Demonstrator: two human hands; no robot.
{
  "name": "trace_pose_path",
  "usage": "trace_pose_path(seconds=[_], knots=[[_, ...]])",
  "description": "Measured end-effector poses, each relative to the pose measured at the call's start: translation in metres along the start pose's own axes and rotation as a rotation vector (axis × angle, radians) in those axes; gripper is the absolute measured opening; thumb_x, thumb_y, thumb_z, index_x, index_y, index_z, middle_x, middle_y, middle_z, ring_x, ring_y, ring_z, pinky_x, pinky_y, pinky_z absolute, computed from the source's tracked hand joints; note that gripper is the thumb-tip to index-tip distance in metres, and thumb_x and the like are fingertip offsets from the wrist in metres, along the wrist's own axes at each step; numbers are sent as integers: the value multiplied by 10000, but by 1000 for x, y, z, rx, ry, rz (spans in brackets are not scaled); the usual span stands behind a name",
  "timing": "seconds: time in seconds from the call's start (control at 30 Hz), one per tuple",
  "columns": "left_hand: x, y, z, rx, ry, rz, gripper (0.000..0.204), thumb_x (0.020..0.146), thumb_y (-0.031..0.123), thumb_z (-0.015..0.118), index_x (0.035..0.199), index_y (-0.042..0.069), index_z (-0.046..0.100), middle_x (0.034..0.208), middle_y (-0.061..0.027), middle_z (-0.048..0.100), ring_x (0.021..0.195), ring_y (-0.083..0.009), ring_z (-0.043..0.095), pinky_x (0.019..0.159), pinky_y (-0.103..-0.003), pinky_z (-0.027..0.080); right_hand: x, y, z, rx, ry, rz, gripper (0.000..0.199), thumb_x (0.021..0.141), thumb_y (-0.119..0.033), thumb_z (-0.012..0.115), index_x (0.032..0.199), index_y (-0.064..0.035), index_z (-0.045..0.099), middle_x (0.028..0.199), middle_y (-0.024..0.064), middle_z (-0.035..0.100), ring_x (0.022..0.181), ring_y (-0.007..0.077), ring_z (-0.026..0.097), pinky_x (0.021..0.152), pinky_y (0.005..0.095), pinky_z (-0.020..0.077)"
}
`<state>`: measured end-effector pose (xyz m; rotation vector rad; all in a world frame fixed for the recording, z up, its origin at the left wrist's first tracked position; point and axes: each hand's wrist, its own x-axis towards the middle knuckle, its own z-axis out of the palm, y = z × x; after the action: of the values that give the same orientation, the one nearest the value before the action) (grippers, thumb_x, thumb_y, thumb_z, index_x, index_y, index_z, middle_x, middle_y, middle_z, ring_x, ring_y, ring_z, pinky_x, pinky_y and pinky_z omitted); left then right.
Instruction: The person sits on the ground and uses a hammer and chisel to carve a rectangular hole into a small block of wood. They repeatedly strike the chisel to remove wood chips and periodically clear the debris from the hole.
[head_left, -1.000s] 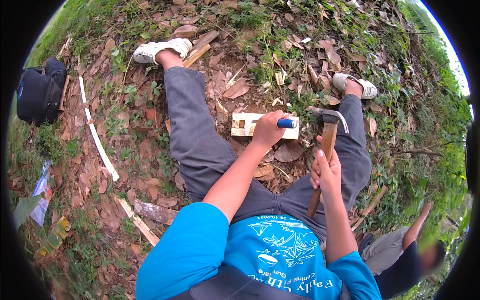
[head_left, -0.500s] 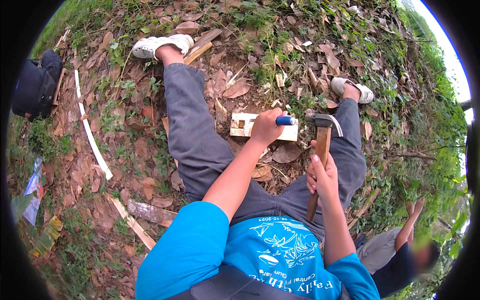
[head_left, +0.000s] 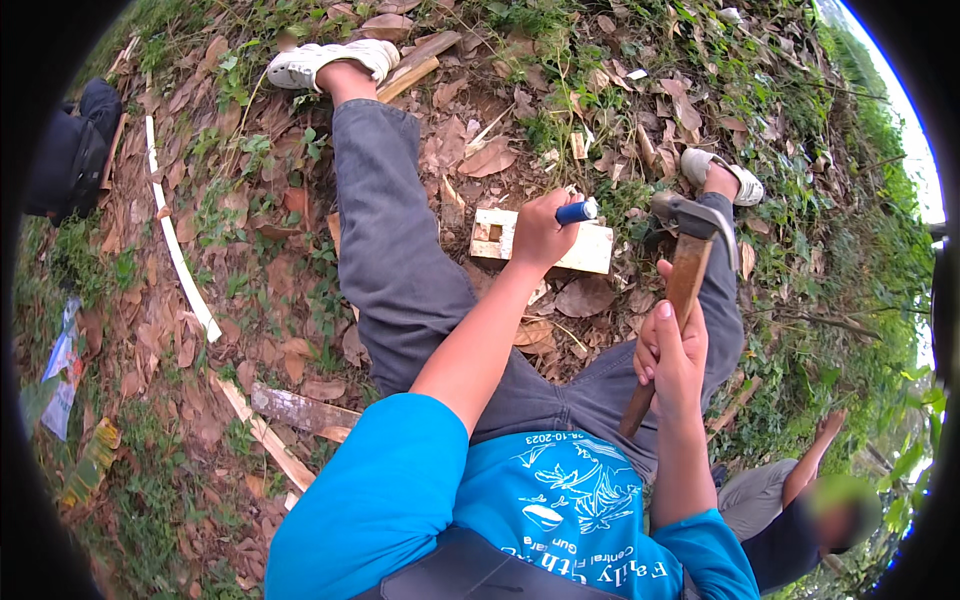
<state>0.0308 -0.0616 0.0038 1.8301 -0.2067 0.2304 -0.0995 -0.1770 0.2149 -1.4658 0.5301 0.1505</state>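
Observation:
My left hand (head_left: pixel 543 232) is closed round a chisel with a blue handle (head_left: pixel 577 212); the hand hides its blade. Under that hand a pale wooden block (head_left: pixel 592 248) lies on the ground between my legs, with a squarish hole cut near its left end. My right hand (head_left: pixel 672 345) grips a claw hammer by its wooden handle (head_left: pixel 686 277), fingers wrapped about the middle of it. The hammer's metal head (head_left: pixel 690 212) is up, to the right of the block and apart from the chisel.
Dry leaves, weeds and wood chips cover the ground. Long wood strips (head_left: pixel 180 245) and a weathered board (head_left: pixel 300 410) lie to my left, near a dark bag (head_left: pixel 85 150). Wood pieces (head_left: pixel 420 70) lie beside my left shoe (head_left: pixel 330 65). Another person (head_left: pixel 790 510) sits at the lower right.
The hammer has swung a little right and tilts more to the right, its head farther from the chisel. My left hand keeps the chisel over the block; the whole view has shifted slightly.

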Motion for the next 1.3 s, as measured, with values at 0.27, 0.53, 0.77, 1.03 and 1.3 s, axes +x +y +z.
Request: trace_pose_path(seconds=[0.27,0.53,0.77,1.03,1.3], knots=[[-1,0,10,3,-4,-6,359,979,235,656,709,50,507,646,-174,591,628,-397,627,563,-490,464,19,42,-2,-248,-81,-2,489,1082,-211,537,1526,-57,403,685,-61,439,516,17,401,461,194,316],[-7,-9,8,26,-4,-3,347,972,228,667,716,40,527,639,-171,571,615,-399,604,559,-469,448,6,9,16,98,36,-245,487,1097,-207,499,1531,-28,371,665,-57,399,459,16,348,412,202,325],[-10,13,6,35,-18,28,301,967,220,646,724,70,547,629,-154,596,606,-381,631,556,-473,491,10,32,-4,-22,18,49,486,1101,-217,496,1540,-50,373,677,-51,379,455,18,319,408,202,310],[-19,20,8,38,-40,57,284,953,219,662,730,83,552,641,-123,615,614,-350,645,553,-453,496,7,21,-17,23,95,21,478,1110,-209,467,1547,-60,343,672,-42,370,443,28,337,389,205,333],[-17,9,11,67,-39,47,308,968,222,650,723,76,535,622,-136,596,605,-354,638,549,-457,492,3,19,-18,33,67,25,488,1109,-204,470,1553,-58,332,662,-44,371,442,27,341,391,204,334]])
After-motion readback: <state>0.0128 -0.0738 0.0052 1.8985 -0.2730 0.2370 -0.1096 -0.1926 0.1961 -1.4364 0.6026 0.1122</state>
